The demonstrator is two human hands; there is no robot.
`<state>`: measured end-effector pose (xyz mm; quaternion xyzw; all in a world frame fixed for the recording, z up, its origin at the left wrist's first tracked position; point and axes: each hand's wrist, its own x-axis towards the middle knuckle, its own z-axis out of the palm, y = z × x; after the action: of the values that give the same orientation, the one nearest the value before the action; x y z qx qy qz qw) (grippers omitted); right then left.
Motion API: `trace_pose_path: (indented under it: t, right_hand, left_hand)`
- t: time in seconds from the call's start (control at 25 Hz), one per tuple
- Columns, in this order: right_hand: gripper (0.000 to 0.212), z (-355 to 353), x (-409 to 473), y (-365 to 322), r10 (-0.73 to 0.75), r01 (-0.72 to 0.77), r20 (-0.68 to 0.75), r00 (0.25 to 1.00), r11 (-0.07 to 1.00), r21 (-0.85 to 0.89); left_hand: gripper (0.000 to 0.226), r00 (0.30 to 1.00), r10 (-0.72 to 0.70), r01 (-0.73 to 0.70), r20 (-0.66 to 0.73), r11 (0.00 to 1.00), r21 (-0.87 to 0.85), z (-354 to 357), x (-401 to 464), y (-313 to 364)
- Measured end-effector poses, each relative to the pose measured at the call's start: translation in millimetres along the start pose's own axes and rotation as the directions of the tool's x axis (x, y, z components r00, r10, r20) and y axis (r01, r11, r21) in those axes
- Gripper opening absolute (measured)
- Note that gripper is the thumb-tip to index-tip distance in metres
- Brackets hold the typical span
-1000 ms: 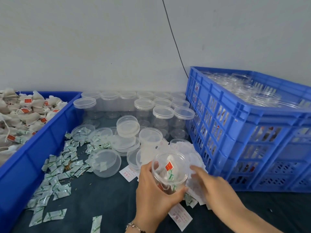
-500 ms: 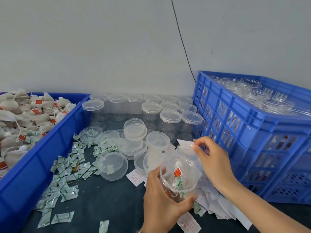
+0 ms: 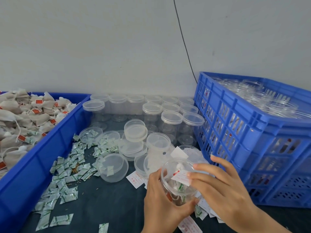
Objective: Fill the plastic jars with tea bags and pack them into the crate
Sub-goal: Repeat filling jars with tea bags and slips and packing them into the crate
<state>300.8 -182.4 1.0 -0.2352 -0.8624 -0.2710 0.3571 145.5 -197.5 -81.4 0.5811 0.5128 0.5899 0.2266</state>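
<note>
A: Why does the left hand (image 3: 161,204) wrap the open jar (image 3: 178,180) like that?

B: Its fingers and thumb curl round the wall from the side away from the blue crate (image 3: 252,132), probably to keep the mouth up and steady. The jar sits just in front of the crate's near corner, with tea bags already showing inside it.

A: And the right hand (image 3: 223,190)?

B: It comes over the jar's rim from the crate side, pinching a white paper slip (image 3: 180,179) between thumb and forefinger; the other fingers are spread loosely. The slip's edge lies across the mouth, so it looks set to be tucked in.

A: Room to move?

B: Tight behind the jar: loose lids (image 3: 134,130) and capped empty jars (image 3: 171,118) crowd the mat between the crate and the blue tray of tea bags (image 3: 25,115). Small green-printed sachets (image 3: 67,174) litter the mat on the tray's side. The crate's top rim stands higher than the jar, and it already holds many jars, so lifting up and over seems needed
</note>
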Motion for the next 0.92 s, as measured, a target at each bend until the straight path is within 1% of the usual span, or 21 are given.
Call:
trace_pose_path:
  t: [0.04,0.12,0.2,0.24,0.36,0.44,0.52,0.56,0.6,0.68,0.72,0.76,0.8,0.84,0.88,0.92]
  right_hand:
    - [0.042,-1.1,-0.4,-0.9,-0.006,0.006,0.009,1.000,1.000,-0.001]
    - [0.048,-0.2,-0.7,-1.3,-0.001,0.001,0.024,1.000,1.000,0.010]
    - [0.048,3.3,-5.7,-2.9,0.005,-0.008,0.051,0.999,0.998,0.061]
    - [0.045,3.9,-8.5,-3.9,0.030,-0.037,0.067,0.997,0.994,0.107]
    - [0.030,-6.9,-9.5,-6.1,0.191,-0.213,0.129,0.973,0.959,0.187]
    - [0.028,-23.0,0.9,-3.5,0.312,-0.340,0.159,0.937,0.917,0.208]
    - [0.026,-49.8,24.4,5.9,0.431,-0.459,0.159,0.889,0.840,0.290]
    - [0.026,-65.7,36.9,13.2,0.447,-0.473,0.157,0.881,0.812,0.341]
    - [0.026,-83.7,49.7,22.0,0.430,-0.451,0.143,0.891,0.815,0.362]
    - [0.023,-122.3,80.8,44.1,0.342,-0.346,0.068,0.937,0.891,0.295]
    - [0.021,-143.6,97.9,63.8,0.310,-0.306,0.028,0.950,0.916,0.260]
    - [0.021,-165.8,114.5,83.9,0.324,-0.315,0.016,0.946,0.907,0.281]
    - [0.024,-187.9,130.7,105.0,0.368,-0.355,0.027,0.930,0.874,0.333]
    - [0.028,-208.8,144.3,127.1,0.409,-0.397,0.037,0.912,0.852,0.341]
    - [0.030,-226.5,154.1,148.8,0.445,-0.437,0.041,0.894,0.851,0.293]
    - [0.029,-243.4,159.7,171.8,0.475,-0.473,0.046,0.879,0.856,0.208]
  left_hand:
    - [0.093,1.000,-0.002,0.002,0.007,1.000,0.001,-0.3,-0.3,0.6]
    - [0.093,1.000,0.003,-0.003,0.019,1.000,0.000,0.2,0.1,-1.0]
    - [0.092,1.000,0.007,-0.007,0.010,1.000,0.002,-0.4,1.3,-1.5]
    - [0.092,1.000,0.004,-0.004,0.005,1.000,-0.003,-1.4,1.3,0.1]
    - [0.091,1.000,-0.011,0.012,0.027,1.000,-0.022,-6.4,1.5,9.3]
    - [0.094,0.998,-0.015,0.016,0.062,1.000,-0.015,-12.5,8.0,29.7]
    - [0.098,0.994,0.053,-0.050,0.099,0.998,-0.032,-19.3,25.9,65.2]
    - [0.098,0.989,0.101,-0.095,0.106,0.994,-0.062,-21.0,36.6,85.0]
    - [0.098,0.985,0.146,-0.136,0.096,0.986,-0.100,-22.3,49.1,108.2]
    - [0.108,0.970,0.239,-0.228,0.052,0.960,-0.162,-25.4,77.1,159.9]
    - [0.111,0.958,0.281,-0.267,0.051,0.944,-0.196,-20.7,95.8,188.7]
    - [0.106,0.942,0.323,-0.294,0.092,0.926,-0.235,-13.1,115.0,216.5]
    - [0.095,0.914,0.380,-0.333,0.142,0.903,-0.272,-3.3,135.3,241.0]
    - [0.078,0.876,0.449,-0.392,0.178,0.876,-0.281,8.4,159.0,263.3]
    - [0.060,0.825,0.517,-0.453,0.230,0.847,-0.277,17.8,181.7,280.1]
    - [0.048,0.751,0.578,-0.525,0.318,0.816,-0.244,26.5,206.3,295.5]
